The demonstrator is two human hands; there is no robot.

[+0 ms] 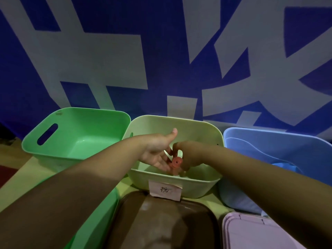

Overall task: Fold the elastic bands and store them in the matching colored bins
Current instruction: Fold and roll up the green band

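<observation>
At frame centre, the right hand [186,157] has its grip clamped on a rolled red elastic band [175,163] over the pale yellow-green bin [201,182]. The left hand [158,151] lies open-palmed, fingers straight, touching the band. A green bin [75,133] sits left, a blue bin [280,141] right.

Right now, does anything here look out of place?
Yes: the reddish folded band is held over the pale yellow-green bin, which does not match its colour, though that bin carries a pinkish paper label.

Your left hand [158,151] and right hand [188,157] are bare, and your forearms run bare to the frame's edge, no sleeve covering them.
</observation>
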